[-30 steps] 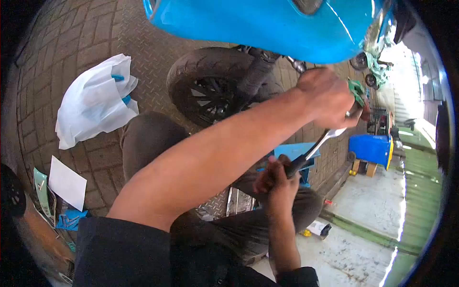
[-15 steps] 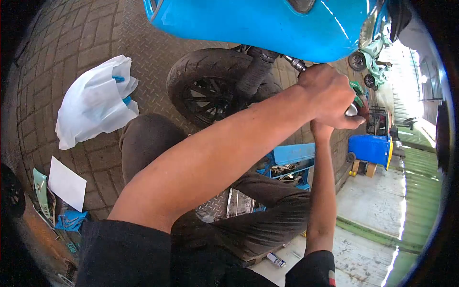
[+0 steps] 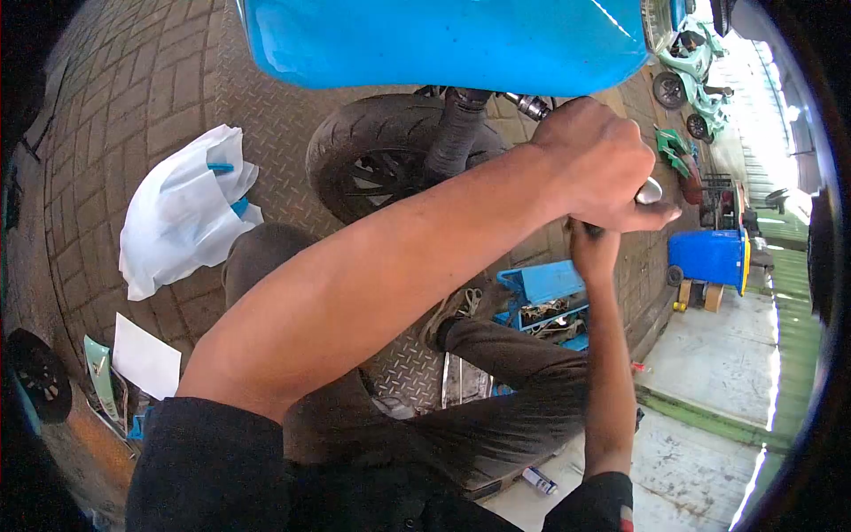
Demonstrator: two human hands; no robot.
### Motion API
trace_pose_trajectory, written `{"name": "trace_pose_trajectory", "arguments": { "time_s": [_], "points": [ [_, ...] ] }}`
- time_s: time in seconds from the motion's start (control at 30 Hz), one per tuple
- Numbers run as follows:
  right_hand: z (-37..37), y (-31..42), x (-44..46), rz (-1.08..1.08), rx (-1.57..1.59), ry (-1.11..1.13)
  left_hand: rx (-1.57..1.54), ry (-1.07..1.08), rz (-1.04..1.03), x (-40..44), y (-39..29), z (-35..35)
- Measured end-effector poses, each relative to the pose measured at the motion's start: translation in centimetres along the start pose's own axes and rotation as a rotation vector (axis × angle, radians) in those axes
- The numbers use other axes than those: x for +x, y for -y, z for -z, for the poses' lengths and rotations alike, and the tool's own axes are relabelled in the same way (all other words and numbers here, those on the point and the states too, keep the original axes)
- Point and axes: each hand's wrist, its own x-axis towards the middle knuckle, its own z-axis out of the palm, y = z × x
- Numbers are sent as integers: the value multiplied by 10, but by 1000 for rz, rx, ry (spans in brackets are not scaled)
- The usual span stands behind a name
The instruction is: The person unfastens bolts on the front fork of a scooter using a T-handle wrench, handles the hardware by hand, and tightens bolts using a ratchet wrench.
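Observation:
My left hand (image 3: 603,164) is wrapped round the head end of a ratchet wrench (image 3: 650,191), whose round metal head shows beside the thumb. A metal socket or extension (image 3: 532,105) sticks out on the hand's other side, under the blue body panel (image 3: 443,44) of a motorbike. Just below, my right hand (image 3: 594,251) is closed on the wrench's dark handle, mostly hidden behind my left hand. The front wheel (image 3: 377,168) and fork (image 3: 456,133) are left of my hands, partly behind my left forearm.
A blue toolbox (image 3: 545,288) stands by my legs. White wrapping (image 3: 182,213) with blue pieces, a white sheet (image 3: 144,356) and a green panel (image 3: 100,377) lie at left. A blue bin (image 3: 707,257) and green scooters (image 3: 696,62) are at right. A spray can (image 3: 539,481) lies below.
My right hand has swung up with the wrench handle from low by my knee to just under my left hand. The view has shifted slightly. My left hand keeps its hold.

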Motion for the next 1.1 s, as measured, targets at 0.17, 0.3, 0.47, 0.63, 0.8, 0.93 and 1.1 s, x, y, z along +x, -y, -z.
{"name": "trace_pose_trajectory", "arguments": {
  "time_s": [0.17,0.3,0.47,0.63,0.8,0.93,1.1],
  "points": [
    [-14,-47,44,182,102,-192,16,-5,20,4,1,-2],
    [-30,3,9,76,35,-233,28,24,-19,3,2,-5],
    [-53,57,-76,-500,197,-208,-30,20,7,-3,1,6],
    [-17,156,-90,-863,778,-22,-88,-75,6,-11,1,4],
    [-37,86,-71,-533,451,45,-33,-19,0,-16,-1,9],
    [-29,-24,10,78,31,-231,-26,58,-36,-16,0,6],
    [-30,-29,49,101,138,-280,-83,-7,88,-1,-1,1]
  ]
}}
